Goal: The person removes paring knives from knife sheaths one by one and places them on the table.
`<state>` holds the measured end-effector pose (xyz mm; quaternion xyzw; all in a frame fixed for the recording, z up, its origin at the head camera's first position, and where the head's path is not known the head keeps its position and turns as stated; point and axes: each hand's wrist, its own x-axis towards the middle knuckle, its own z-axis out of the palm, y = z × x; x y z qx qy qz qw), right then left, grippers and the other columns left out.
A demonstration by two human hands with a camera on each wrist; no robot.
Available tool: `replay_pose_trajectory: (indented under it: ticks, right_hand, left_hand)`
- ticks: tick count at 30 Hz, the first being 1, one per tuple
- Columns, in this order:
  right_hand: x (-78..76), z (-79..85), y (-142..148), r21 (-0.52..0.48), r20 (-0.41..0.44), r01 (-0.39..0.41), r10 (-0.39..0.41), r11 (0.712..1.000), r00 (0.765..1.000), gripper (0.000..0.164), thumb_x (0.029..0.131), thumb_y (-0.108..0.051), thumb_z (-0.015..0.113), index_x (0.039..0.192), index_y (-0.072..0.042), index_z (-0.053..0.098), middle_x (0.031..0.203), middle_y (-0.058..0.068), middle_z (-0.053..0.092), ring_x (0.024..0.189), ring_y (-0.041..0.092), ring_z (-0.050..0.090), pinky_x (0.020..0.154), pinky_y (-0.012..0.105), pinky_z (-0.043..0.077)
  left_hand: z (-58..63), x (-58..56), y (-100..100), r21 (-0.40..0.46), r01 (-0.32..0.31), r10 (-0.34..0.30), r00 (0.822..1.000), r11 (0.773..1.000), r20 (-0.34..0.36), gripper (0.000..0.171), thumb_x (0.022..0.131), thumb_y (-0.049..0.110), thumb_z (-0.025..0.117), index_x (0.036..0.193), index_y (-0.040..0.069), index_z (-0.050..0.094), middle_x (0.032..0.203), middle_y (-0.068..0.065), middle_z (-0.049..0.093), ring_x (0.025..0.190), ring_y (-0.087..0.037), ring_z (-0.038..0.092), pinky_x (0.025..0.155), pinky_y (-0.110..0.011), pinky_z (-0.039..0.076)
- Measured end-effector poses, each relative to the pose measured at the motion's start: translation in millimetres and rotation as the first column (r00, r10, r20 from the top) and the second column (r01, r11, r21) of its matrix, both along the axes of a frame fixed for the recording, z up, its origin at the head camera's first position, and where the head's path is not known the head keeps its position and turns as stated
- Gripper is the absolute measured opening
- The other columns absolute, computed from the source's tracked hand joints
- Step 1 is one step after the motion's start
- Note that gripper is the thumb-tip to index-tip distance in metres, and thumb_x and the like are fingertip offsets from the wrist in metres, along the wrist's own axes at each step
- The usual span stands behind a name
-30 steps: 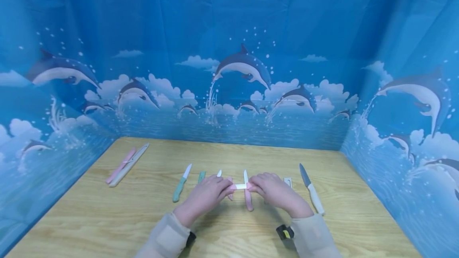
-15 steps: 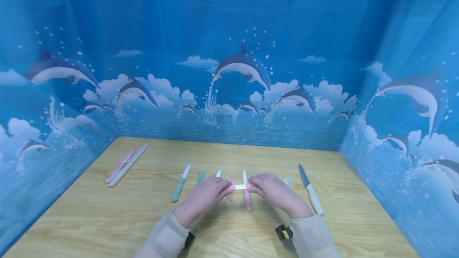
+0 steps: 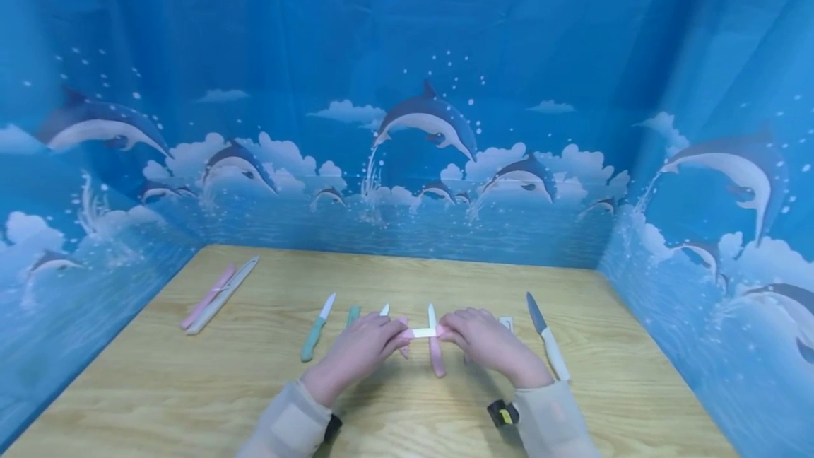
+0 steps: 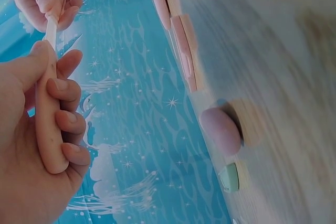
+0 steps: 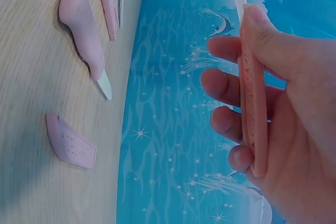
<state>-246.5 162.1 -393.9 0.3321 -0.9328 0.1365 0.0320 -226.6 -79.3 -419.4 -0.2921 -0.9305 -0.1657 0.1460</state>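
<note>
Above the table, my left hand [image 3: 362,346] grips the rounded pink handle of a knife [image 4: 50,124], fingers curled round it. Its white blade [image 3: 424,333] spans the gap between the hands. My right hand [image 3: 486,343] holds a slotted pink sheath [image 5: 252,103], and the blade's far end is at the sheath's mouth by the thumb. Just beneath lies another pink-handled knife [image 3: 436,357] with a white blade. A second pink sheath [image 3: 403,348] is partly hidden by the left hand, as is a knife whose white tip [image 3: 384,309] shows behind it.
Left of the hands lie a green-handled knife [image 3: 314,338] and a green sheath [image 3: 353,314]. On the right are a white-handled knife [image 3: 552,345] with dark blade and a pale sheath [image 3: 506,322]. Pink [image 3: 210,295] and off-white [image 3: 222,297] long pieces lie far left. Blue curtains [image 3: 407,232] border the table.
The head view has shifted slightly, moving the scene a little to the left. Both hands keep their hold on the knife and sheath, with the same length of blade showing.
</note>
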Motion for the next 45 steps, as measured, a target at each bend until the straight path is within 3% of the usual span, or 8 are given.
replay_pose_trajectory:
  ticks: [19, 28, 36, 45]
  right_hand:
    - [-1.2, 0.9, 2.2, 0.023, -0.001, 0.024, -0.024, 0.999, 1.000, 0.023, 0.097, -0.030, 0.055, 0.112, -0.016, 0.066, 0.097, -0.003, 0.067, 0.093, 0.018, 0.062, 0.090, 0.045, 0.047]
    - [-1.7, 1.6, 3.7, -0.013, 0.026, 0.033, -0.032, 0.999, 0.999, 0.019, 0.097, -0.030, 0.055, 0.107, -0.017, 0.066, 0.085, -0.009, 0.063, 0.080, 0.009, 0.056, 0.085, 0.042, 0.048]
    - [-3.3, 2.2, 5.9, -0.024, 0.019, 0.043, -0.043, 0.999, 0.999, 0.022, 0.098, -0.033, 0.053, 0.106, -0.018, 0.067, 0.086, -0.007, 0.066, 0.083, 0.012, 0.058, 0.084, 0.042, 0.047]
    - [-4.8, 2.9, 7.8, -0.024, 0.015, 0.072, -0.071, 0.997, 0.997, 0.022, 0.099, -0.033, 0.052, 0.104, -0.018, 0.067, 0.076, -0.007, 0.062, 0.076, 0.008, 0.055, 0.079, 0.036, 0.048]
  left_hand:
    - [-0.2, -0.6, -1.4, -0.047, 0.008, -0.010, 0.999, 0.999, -0.033, 0.021, 0.099, 0.036, 0.053, 0.104, 0.021, 0.067, 0.087, 0.008, 0.065, 0.081, -0.008, 0.057, 0.083, -0.033, 0.049]
    - [-1.2, -1.1, -3.1, -0.047, 0.014, -0.017, 0.998, 0.999, -0.054, 0.026, 0.100, 0.040, 0.048, 0.101, 0.022, 0.067, 0.088, 0.008, 0.066, 0.082, -0.008, 0.058, 0.081, -0.030, 0.049]
    - [0.6, -1.3, -1.7, -0.006, -0.039, 0.039, 0.999, 0.999, 0.006, 0.022, 0.098, 0.037, 0.053, 0.098, 0.020, 0.068, 0.089, 0.005, 0.068, 0.086, -0.013, 0.061, 0.080, -0.034, 0.051]
    - [1.7, -1.4, -3.1, -0.023, -0.065, 0.065, 0.998, 0.998, 0.014, 0.022, 0.098, 0.036, 0.053, 0.097, 0.018, 0.067, 0.086, 0.004, 0.067, 0.082, -0.012, 0.060, 0.077, -0.032, 0.050]
